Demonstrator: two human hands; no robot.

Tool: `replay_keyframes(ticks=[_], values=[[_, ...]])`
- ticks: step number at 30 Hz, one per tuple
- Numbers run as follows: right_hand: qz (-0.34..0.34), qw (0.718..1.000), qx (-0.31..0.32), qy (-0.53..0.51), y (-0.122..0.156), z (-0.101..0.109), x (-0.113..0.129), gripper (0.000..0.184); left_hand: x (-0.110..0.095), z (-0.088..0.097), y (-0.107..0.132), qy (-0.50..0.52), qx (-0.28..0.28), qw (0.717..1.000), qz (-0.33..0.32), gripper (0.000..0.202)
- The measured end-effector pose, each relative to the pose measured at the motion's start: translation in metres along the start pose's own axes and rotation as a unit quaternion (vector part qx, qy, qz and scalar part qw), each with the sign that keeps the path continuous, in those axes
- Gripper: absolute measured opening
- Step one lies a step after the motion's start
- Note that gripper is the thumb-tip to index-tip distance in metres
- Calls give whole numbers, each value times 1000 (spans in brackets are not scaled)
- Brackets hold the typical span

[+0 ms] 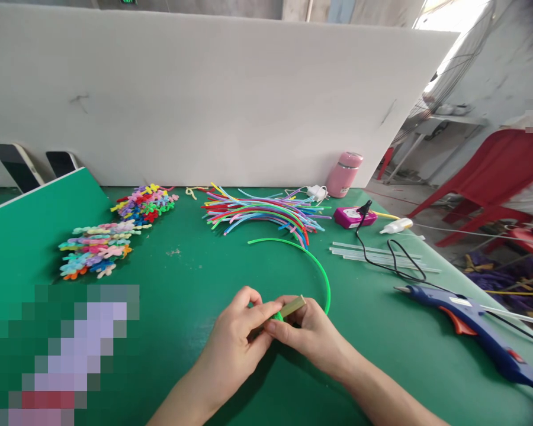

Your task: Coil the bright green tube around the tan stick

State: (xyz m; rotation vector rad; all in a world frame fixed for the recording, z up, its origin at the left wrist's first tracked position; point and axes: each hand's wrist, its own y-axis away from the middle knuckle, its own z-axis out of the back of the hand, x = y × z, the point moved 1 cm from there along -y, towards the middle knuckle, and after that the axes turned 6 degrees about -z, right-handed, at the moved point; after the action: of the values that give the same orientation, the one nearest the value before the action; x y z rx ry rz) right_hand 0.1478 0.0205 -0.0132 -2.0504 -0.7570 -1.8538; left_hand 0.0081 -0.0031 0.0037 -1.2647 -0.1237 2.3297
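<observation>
Close together at the front middle of the table, my left hand point(242, 328) and my right hand point(308, 331) are both closed around a small flat wooden strip point(294, 305). A green pipe cleaner point(324, 275) is bent over the strip between my fingertips. Its long free end curves out behind my right hand and back over the table to the left. My left fingers grip the near end of the strip. My right thumb presses by the green loop, while the right fingers lie behind the strip. Exactly how the loop wraps is partly hidden by my fingers.
Loose coloured pipe cleaners point(262, 213) lie ahead, with fuzzy flower shapes point(100, 248) piled at left. To the right are a blue glue gun point(466, 322), clear glue sticks point(373, 255), a black cord, a purple power socket point(354, 217) and a pink flask point(345, 174). A white panel point(213, 100) stands behind.
</observation>
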Motion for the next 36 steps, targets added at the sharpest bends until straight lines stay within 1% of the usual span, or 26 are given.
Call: replay_keyframes(ticks=[5, 9, 17, 22, 30, 36], values=[[13, 1000, 9, -5, 0, -1, 2, 20, 0, 0, -1, 2, -2, 1000, 13, 39], [8, 999, -20, -25, 0, 1, 3, 18, -3, 1, -2, -14, -23, 999, 31, 35], [12, 998, -61, -18, 0, 3, 4, 20, -6, 2, -3, -61, -22, 998, 26, 2], [24, 996, -90, -9, -1, 5, 6, 19, -3, 3, -3, -76, -22, 997, 16, 16], [18, 992, -125, 11, -3, 11, 9, 19, 1, 6, -3, -92, -24, 995, -3, 15], [2, 994, -111, 22, -2, 13, 13, 21, 0, 6, -3, -96, -34, 994, -29, 16]])
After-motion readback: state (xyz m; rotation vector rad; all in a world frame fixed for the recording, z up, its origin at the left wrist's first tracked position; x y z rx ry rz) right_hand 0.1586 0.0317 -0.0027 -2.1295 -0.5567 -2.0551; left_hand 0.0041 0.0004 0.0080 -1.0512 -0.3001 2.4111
